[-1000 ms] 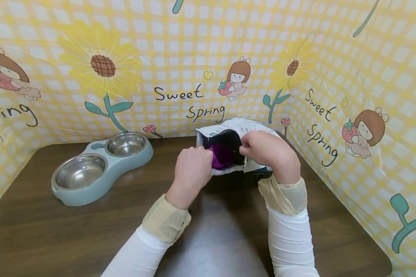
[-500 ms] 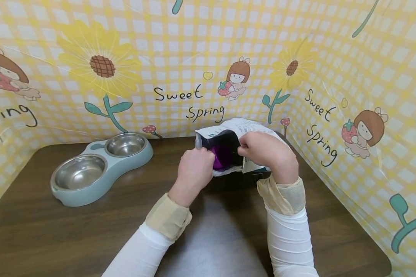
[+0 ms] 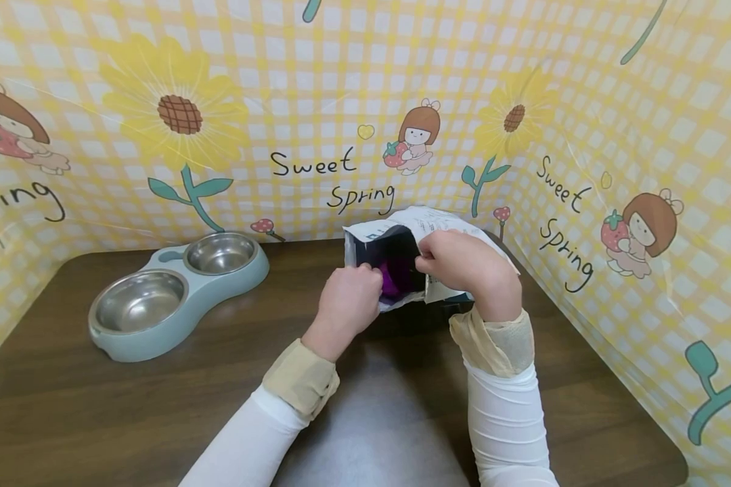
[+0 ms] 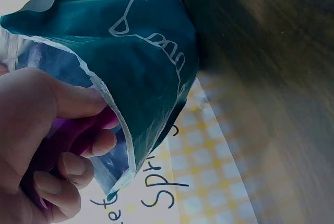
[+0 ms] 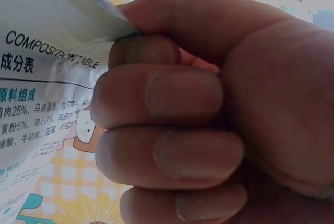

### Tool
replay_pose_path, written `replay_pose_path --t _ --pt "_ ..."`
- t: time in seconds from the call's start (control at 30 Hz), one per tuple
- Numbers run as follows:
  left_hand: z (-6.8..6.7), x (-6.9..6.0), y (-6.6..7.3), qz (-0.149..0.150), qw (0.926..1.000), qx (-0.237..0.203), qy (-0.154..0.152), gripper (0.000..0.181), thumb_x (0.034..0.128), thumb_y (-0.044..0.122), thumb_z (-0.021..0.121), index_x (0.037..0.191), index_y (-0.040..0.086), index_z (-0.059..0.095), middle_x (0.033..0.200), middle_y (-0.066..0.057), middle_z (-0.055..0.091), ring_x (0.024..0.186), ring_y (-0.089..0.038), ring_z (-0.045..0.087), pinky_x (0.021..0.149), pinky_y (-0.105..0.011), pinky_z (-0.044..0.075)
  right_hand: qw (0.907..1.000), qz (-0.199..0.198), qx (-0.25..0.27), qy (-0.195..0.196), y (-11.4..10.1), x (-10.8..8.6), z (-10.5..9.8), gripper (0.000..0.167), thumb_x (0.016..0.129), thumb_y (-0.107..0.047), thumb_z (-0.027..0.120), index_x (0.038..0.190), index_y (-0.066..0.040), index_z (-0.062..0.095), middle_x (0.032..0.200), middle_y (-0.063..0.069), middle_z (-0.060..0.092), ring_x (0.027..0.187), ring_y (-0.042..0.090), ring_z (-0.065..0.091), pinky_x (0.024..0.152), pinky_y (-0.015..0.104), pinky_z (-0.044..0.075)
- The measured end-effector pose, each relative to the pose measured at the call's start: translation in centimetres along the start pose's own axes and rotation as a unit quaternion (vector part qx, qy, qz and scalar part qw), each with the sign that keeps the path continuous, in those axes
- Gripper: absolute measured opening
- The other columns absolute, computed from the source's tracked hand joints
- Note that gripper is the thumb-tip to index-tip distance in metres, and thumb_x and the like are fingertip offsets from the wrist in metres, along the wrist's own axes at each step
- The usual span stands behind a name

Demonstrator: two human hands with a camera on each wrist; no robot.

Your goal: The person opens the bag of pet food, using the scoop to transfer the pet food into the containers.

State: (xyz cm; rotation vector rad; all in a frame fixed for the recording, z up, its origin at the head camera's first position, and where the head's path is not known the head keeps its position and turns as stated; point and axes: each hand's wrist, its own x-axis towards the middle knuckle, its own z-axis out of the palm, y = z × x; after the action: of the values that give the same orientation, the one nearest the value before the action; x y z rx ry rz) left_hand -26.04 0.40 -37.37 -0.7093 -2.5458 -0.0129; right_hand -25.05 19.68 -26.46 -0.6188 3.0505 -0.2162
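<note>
At a teal-white bag, left fingers grip a purple scoop; right fingers pinch the bag.

On the bench we see the bowl stand at the left, with the larger bowl in front and the smaller bowl behind it to the right; right of the stand we find the bag, its mouth towards us; in that mouth is the scoop, in the left hand; the right hand is at the mouth's right edge; the backdrop is behind.
</note>
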Motion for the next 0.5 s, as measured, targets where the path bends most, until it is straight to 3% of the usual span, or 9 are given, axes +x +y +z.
replay_pose_path --t 0.23,0.4,0.5 --pt "0.8 0.3 -0.6 -0.046 0.9960 -0.065 -0.040 0.022 0.1003 0.028 0.077 0.093 0.007 0.078 0.090 -0.011 0.079 0.078 -0.035 0.077 0.068 -0.048 0.064 1.0000 -0.003 0.002 0.001 0.0 0.1 0.1 0.041 0.105 -0.014 0.059 0.065 -0.014 0.049 0.064 -0.002 0.039 0.064 0.018 0.043 0.064 0.031 0.038" --pt "1.0 0.2 -1.6 -0.102 0.9812 -0.157 -0.047 0.023 0.1016 0.032 0.076 0.089 0.012 0.075 0.079 -0.008 0.075 0.072 -0.033 0.073 0.063 -0.049 0.059 1.0000 0.000 0.007 -0.005 0.4 -0.1 -0.1 0.042 0.105 -0.015 0.057 0.065 -0.015 0.046 0.064 -0.003 0.038 0.063 0.017 0.043 0.065 0.030 0.038" --pt "0.6 0.2 -2.2 -0.114 0.9736 -0.192 -0.046 0.023 0.1021 0.032 0.075 0.088 0.013 0.073 0.070 -0.005 0.066 0.065 -0.028 0.065 0.058 -0.044 0.053 0.9999 -0.001 0.010 -0.001 0.7 -0.2 -0.2 0.042 0.105 -0.014 0.055 0.065 -0.016 0.044 0.064 -0.003 0.037 0.062 0.017 0.043 0.065 0.030 0.038"
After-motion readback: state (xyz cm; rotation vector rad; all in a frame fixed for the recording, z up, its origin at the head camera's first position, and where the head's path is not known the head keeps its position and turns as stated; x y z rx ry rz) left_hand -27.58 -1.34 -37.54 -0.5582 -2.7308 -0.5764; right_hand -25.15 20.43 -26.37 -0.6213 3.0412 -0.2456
